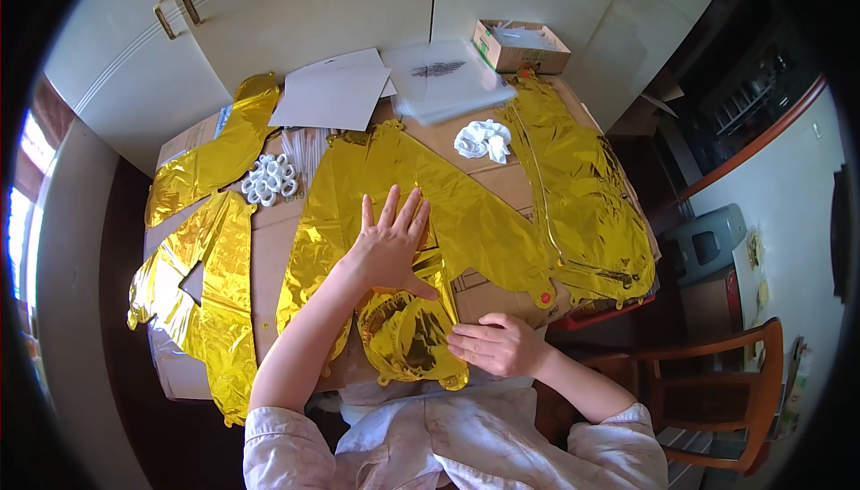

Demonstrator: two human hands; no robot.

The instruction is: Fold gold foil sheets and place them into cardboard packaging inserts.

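1. Here, the left hand [391, 244] is laid flat with fingers spread on a deflated gold foil balloon [421, 212]; nothing is gripped, the palm only presses the foil down onto the surface [269, 248], a cardboard-covered table.
2. The right hand [500, 345] is held loosely curled, its fingertips resting at the edge of a crumpled gold foil piece [408, 333] near the front edge; no closed grip on the foil can be made out.
3. The pressed balloon is spread across the middle of the surface, from the near left up toward the centre and across to the right.
4. Flattening is judged best done with slow strokes from the palm outward, so that creases are pushed toward the foil's free edge and the seam is not strained; the crumpled piece is best kept pinned by the right fingertips meanwhile.
5. Further foil balloons are seen at the left [210, 288], the far left [219, 154] and the right [582, 194], the right one hanging over the surface's edge.
6. White plastic rings [270, 178], a bundle of clear straws [300, 151], crumpled white ribbon [485, 139], white sheets [333, 91], clear sleeves [446, 80] and a small cardboard box [522, 47] lie at the far side.
7. Little bare room is left: a strip of cardboard between the left and middle balloons, and a patch near the right front corner. A wooden chair [717, 391] stands close on the right.
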